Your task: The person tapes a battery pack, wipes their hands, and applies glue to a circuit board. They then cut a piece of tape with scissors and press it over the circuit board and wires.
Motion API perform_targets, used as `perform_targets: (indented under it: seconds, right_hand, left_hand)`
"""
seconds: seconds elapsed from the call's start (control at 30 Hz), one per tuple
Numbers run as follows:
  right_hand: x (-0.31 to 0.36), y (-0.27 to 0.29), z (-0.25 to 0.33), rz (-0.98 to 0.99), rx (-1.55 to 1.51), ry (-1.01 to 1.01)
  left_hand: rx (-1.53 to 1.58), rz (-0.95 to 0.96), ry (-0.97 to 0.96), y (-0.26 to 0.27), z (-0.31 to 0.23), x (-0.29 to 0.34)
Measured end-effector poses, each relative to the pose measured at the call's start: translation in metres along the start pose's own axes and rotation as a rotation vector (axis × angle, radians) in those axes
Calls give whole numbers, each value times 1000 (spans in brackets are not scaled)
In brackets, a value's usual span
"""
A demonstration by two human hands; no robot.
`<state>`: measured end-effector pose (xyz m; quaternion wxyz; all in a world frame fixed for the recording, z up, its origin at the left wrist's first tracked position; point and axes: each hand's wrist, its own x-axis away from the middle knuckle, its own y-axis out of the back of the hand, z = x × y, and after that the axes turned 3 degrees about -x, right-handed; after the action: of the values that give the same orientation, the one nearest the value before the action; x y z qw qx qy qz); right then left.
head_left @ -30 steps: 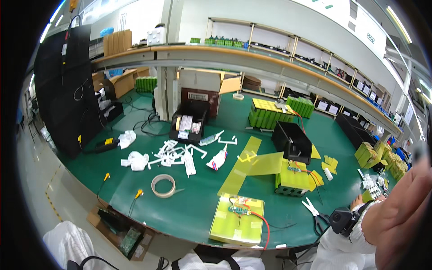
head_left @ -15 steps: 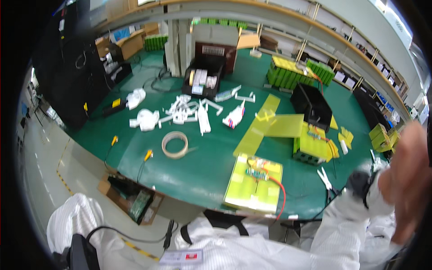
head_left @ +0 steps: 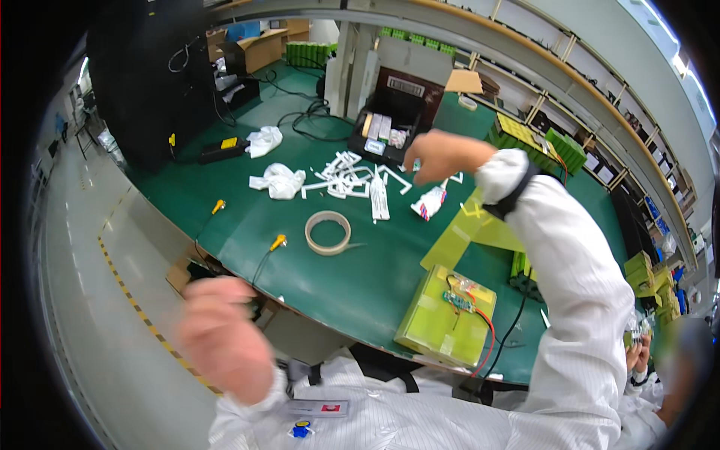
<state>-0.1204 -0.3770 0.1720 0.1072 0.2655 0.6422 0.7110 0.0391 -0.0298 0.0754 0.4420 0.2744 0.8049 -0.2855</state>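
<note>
My right hand reaches over the far middle of the green table, beside a black bin of small packets. Its fingers are curled down over a mostly covered pale and green item; whether they grip it I cannot make out. Below lie a white tube and a white, red and blue crumpled packet. My left hand is raised off the table's front edge, smeared by motion. On the near right sits a yellow-wrapped battery pack with a green circuit board and red wire.
A tape roll, white strips and crumpled white gloves lie to the left. Two yellow-tipped cables hang over the front edge. Green battery packs stand behind my right arm. A co-worker's hands show at far right.
My right hand has moved from the far right to above the table's middle, near the black bin. My left hand has come into view. The view has shifted to the left.
</note>
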Motion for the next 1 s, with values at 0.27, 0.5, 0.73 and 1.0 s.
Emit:
perform_targets:
  seconds: [0.27,0.5,0.73,1.0]
  right_hand:
    - [-89,-78,25,84,-359,-438]
    - [-122,-115,-13,142,-708,-643]
    - [-100,-91,-17,-3,-1094,-609]
    - [-34,-49,-20,-122,69,-184]
  left_hand:
    - [-51,296,643,-10,30,119]
    - [-47,316,665,-8,40,121]
    - [-62,349,583,-12,45,113]
    - [-122,447,428,-43,53,93]
